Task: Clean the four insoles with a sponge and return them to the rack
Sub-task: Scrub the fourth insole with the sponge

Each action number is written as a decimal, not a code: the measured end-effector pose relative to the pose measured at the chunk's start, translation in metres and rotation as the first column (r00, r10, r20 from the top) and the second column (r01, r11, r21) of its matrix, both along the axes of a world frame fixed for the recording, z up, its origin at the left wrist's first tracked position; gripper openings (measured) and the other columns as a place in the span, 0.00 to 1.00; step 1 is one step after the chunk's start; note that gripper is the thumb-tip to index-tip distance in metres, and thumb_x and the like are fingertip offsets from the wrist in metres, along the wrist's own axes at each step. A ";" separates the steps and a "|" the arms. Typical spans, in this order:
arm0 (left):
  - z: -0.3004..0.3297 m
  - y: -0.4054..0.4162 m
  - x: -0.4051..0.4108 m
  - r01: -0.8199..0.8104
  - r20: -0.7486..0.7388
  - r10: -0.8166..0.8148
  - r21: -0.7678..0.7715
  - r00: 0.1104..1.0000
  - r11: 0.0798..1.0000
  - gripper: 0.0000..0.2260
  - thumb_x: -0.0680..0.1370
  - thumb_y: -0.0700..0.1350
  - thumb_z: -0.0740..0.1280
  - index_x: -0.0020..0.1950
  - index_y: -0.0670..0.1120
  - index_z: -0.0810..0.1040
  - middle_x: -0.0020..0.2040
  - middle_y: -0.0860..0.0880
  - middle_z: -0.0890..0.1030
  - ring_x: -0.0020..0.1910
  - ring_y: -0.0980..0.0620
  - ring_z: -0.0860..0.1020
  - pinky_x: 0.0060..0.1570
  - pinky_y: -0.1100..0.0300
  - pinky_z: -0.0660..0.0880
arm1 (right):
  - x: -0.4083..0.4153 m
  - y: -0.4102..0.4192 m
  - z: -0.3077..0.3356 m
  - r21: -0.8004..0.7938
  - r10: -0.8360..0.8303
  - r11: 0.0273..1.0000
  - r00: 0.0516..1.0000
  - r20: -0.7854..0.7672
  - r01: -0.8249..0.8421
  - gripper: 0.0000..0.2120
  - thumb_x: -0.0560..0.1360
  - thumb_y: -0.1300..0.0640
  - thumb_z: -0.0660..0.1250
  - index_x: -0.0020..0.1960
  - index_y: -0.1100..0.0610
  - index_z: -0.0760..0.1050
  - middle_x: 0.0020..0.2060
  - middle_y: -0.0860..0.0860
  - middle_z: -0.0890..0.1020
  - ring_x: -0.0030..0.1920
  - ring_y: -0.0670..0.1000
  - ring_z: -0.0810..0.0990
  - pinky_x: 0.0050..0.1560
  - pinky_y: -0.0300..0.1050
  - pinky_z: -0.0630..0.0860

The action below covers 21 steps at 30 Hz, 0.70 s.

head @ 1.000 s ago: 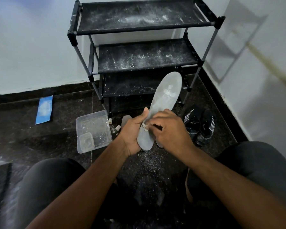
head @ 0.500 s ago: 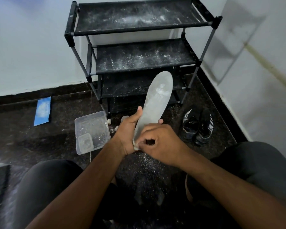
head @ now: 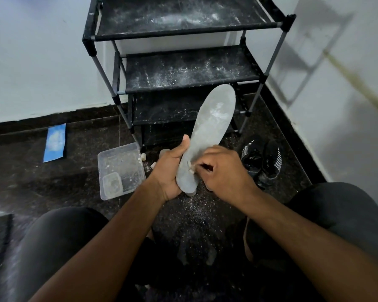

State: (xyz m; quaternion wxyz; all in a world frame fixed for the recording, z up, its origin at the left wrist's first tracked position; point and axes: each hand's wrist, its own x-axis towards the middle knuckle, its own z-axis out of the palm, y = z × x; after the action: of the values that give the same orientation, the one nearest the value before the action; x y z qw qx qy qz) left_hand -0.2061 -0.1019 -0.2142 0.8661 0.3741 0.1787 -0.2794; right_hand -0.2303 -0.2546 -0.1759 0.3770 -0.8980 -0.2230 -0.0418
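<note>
A grey insole (head: 212, 123) stands nearly upright in front of me, toe end up, with a whitish smear near the toe. My left hand (head: 169, 168) grips its heel end from the left, thumb along the edge. My right hand (head: 223, 171) presses a small pale sponge (head: 191, 168), mostly hidden under the fingers, against the heel part of the insole. Behind stands the black shoe rack (head: 183, 31), its shelves dusted with white powder. The tip of another grey insole (head: 164, 152) shows on the floor behind my left hand.
A clear plastic tub (head: 120, 168) with a smaller tub inside sits on the dark floor to the left. A pair of black shoes (head: 262, 160) lies to the right by the wall. A blue sheet (head: 55, 142) lies far left. White powder is scattered between my knees.
The insole has shifted slightly and tilted more upright. My right hand has slid the sponge a little along the heel part. The camera view has moved a bit.
</note>
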 end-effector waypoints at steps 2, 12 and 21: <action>0.000 0.001 -0.001 0.021 -0.009 -0.020 0.026 1.000 0.999 0.29 0.83 0.57 0.64 0.73 0.35 0.74 0.72 0.33 0.75 0.65 0.41 0.77 0.68 0.47 0.75 | -0.010 0.007 0.002 0.044 0.093 0.995 0.993 -0.074 -0.090 0.02 0.73 0.61 0.73 0.44 0.57 0.85 0.41 0.47 0.83 0.43 0.43 0.78 0.50 0.44 0.77; -0.003 0.001 0.000 0.040 -0.009 -0.040 0.010 0.999 0.999 0.28 0.84 0.58 0.62 0.71 0.36 0.76 0.63 0.36 0.82 0.61 0.41 0.81 0.59 0.49 0.82 | -0.015 0.014 0.002 0.093 0.165 0.983 0.980 -0.107 -0.156 0.03 0.73 0.62 0.72 0.44 0.57 0.85 0.40 0.46 0.82 0.41 0.42 0.79 0.46 0.40 0.78; -0.014 0.003 0.005 -0.017 0.005 0.017 -0.002 1.000 1.000 0.32 0.82 0.60 0.65 0.75 0.36 0.72 0.74 0.32 0.72 0.71 0.37 0.74 0.64 0.43 0.78 | -0.014 0.011 0.002 0.027 0.186 0.983 0.975 -0.123 -0.184 0.02 0.72 0.61 0.72 0.41 0.58 0.84 0.38 0.48 0.82 0.38 0.43 0.78 0.42 0.43 0.78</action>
State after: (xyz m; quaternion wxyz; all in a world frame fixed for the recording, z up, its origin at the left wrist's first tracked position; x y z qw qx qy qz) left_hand -0.2013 -0.0987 -0.2278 0.8692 0.3724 0.1793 -0.2712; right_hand -0.2444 -0.2441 -0.1741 0.3994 -0.8712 -0.2814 0.0480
